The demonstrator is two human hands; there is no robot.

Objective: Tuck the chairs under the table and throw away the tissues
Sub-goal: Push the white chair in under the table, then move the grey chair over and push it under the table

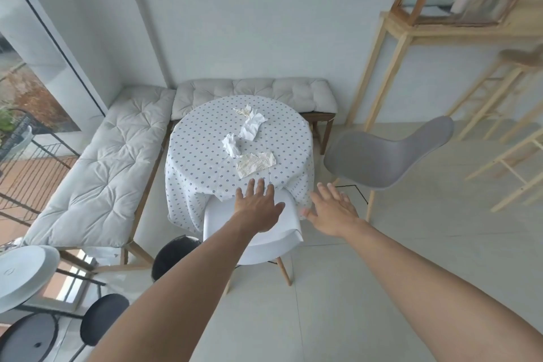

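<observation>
A round table (pixel 205 161) under a dotted white cloth stands in the middle. Several crumpled tissues lie on it: one white (pixel 252 126), one balled (pixel 231 144), one stained and flat (pixel 256 163), one small at the far side (pixel 244 111). A white chair (pixel 282 232) sits at the table's near edge, its seat partly under the cloth. My left hand (pixel 258 209) hovers over its backrest, fingers spread. My right hand (pixel 333 211) is open just right of the chair, holding nothing. A grey chair (pixel 382 156) stands apart to the table's right.
A cushioned corner bench (pixel 102 167) wraps the table's left and far sides. A black bin (pixel 173 256) stands left of the white chair. Wooden shelving (pixel 411 35) and stools (pixel 514 126) fill the right. A white round table (pixel 23 273) and dark stools (pixel 102 317) are at lower left.
</observation>
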